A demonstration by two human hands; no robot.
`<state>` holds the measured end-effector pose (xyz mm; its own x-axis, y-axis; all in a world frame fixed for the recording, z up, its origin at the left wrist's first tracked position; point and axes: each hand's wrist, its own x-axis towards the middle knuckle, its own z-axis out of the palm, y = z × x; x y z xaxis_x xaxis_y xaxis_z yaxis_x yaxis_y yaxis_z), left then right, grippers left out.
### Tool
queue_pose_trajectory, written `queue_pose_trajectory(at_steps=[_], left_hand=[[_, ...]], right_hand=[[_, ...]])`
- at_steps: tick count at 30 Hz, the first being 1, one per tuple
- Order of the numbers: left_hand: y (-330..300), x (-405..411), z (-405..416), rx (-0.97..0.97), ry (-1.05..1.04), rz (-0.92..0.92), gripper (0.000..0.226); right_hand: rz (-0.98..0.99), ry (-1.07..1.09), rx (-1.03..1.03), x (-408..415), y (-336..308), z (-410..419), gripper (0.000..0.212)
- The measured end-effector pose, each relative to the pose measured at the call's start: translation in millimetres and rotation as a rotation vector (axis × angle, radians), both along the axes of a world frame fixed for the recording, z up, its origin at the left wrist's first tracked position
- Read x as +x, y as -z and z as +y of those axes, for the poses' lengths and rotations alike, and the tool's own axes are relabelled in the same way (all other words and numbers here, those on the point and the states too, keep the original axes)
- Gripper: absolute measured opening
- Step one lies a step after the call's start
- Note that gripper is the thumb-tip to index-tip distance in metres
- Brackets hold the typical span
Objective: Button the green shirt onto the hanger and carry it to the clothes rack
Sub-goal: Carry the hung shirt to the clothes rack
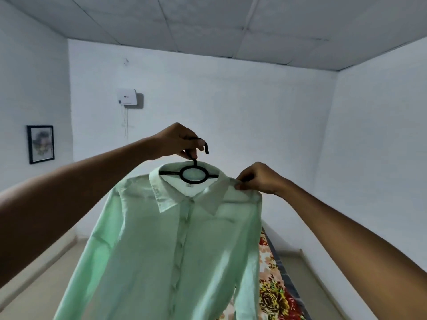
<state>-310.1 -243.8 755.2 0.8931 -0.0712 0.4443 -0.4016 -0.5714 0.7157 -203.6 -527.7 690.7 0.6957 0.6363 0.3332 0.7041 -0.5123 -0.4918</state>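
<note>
**Shirt hung and held high: level it before walking**

White walls and a panelled ceiling frame the scene, with a patterned bedspread (275,289) low at the right. Left hand (178,140) curls round the hook of the black hanger (193,174) and carries the weight. Right hand (258,179) pinches the fabric at the shoulder seam, just beside the collar. Between them hangs the green shirt (171,250), in mid-air, placket closed as far down as the view shows; the lowest buttons look blurred, so I cannot vouch for them. To do this step well, I judge the right hand should tug the shoulder square over the hanger arm, then let go, while the left keeps the hook upright. No clothes rack is in view.
</note>
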Motion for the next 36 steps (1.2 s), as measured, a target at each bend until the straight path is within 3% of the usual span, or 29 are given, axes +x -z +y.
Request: queue_pose_trajectory(at_steps=[3,7,11,15,16,18,20,24,28,30,32,36], left_hand=[[-2,-1,-9,0.004,-0.022,-0.035,0.025],[-6,-6,-17,-0.033,-0.037,-0.085,0.024],[-6,-12,-23,-0.009,-0.051,-0.086,0.023],[-6,-13,-26,-0.04,-0.071,-0.124,0.022],[-7,-14,-27,-0.048,-0.07,-0.132,0.023],[-8,-15,-30,-0.07,-0.06,-0.14,0.023],[-10,-16,-35,-0.064,-0.046,-0.151,0.024],[-16,-25,-22,0.037,-0.007,-0.087,0.03],[-11,-40,29,0.288,0.005,0.1,0.057],[4,-42,51,0.485,-0.056,0.16,0.05],[19,-39,63,0.524,-0.097,0.178,0.033],[30,-29,62,0.614,-0.288,-0.048,0.011]], right_hand=[[-0.047,0.027,0.029,-1,-10,-9,0.018],[0.069,-0.095,0.059,-8,-19,-20,0.019],[-0.059,-0.05,-0.012,-9,-26,-19,0.02],[0.058,-0.124,-0.106,-30,-46,-9,0.073],[0.107,-0.146,-0.13,-39,-50,-4,0.078],[0.102,-0.184,-0.175,-48,-50,9,0.062],[-0.039,-0.184,-0.177,-49,-43,22,0.028],[-0.121,-0.111,-0.036,-37,-36,28,0.03],[-0.168,-0.04,0.075,-18,-29,18,0.041],[-0.192,-0.019,0.134,-10,-28,13,0.045],[-0.178,-0.033,0.139,-6,-28,10,0.044],[-0.107,-0.078,0.061,-1,-35,11,0.04]])
